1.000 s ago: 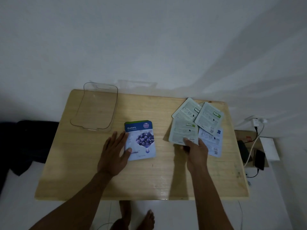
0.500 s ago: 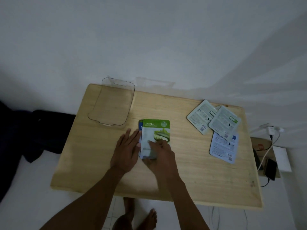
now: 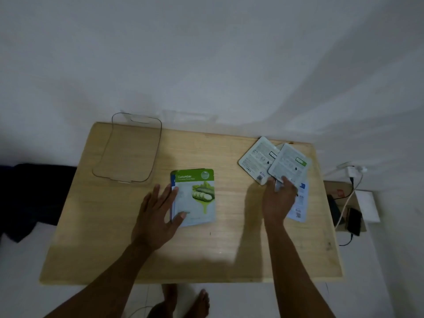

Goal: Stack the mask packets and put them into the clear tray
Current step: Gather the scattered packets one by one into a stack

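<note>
Right hand (image 3: 278, 198) is over near the right edge of the table (image 3: 229, 253), fingers curled onto the near corner of a white face-down packet (image 3: 289, 164). Looks like a pinch on that corner, but honestly can't tell if it's properly gripped or just touching. That packet overlaps a second white one (image 3: 255, 160) toward the far right corner, and a third with blue print (image 3: 300, 203) pokes out from under the hand, right by the edge.

Left hand (image 3: 158, 214) is flat and spread open, fingertips and thumb resting on the left side of the green cucumber packet (image 3: 198, 196) mid-table. A blue packet (image 3: 172, 180) sits under it, just its left sliver showing.

Clear tray (image 3: 158, 143) is at the far left corner, nothing in it.
</note>
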